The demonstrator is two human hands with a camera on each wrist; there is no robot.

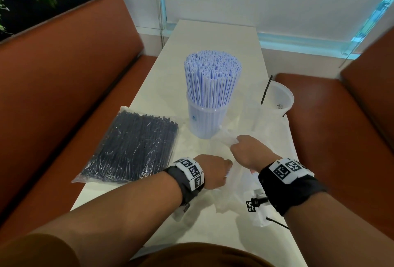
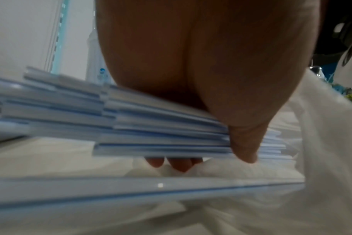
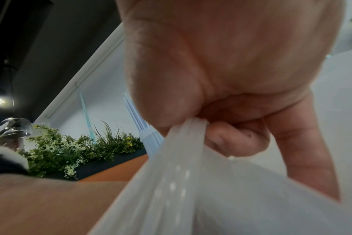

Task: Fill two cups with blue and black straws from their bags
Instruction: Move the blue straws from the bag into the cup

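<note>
A clear cup [image 1: 205, 120] packed with upright blue-striped straws [image 1: 213, 74] stands mid-table. A second cup [image 1: 281, 98] at the right edge holds one black straw [image 1: 266, 89]. A sealed bag of black straws [image 1: 132, 147] lies at the left. My left hand [image 1: 215, 170] reaches into a clear plastic bag [image 1: 270, 138] and grips a bundle of blue straws [image 2: 161, 127]; one loose straw [image 2: 131, 189] lies below it. My right hand [image 1: 247, 151] pinches the bag's edge [image 3: 181, 143] and holds it up.
The narrow white table [image 1: 213, 38] runs away from me between two orange bench seats [image 1: 64, 74] [image 1: 341, 128]. A white wall and a window frame stand at its far end. Green plants [image 3: 70, 151] sit behind the left bench.
</note>
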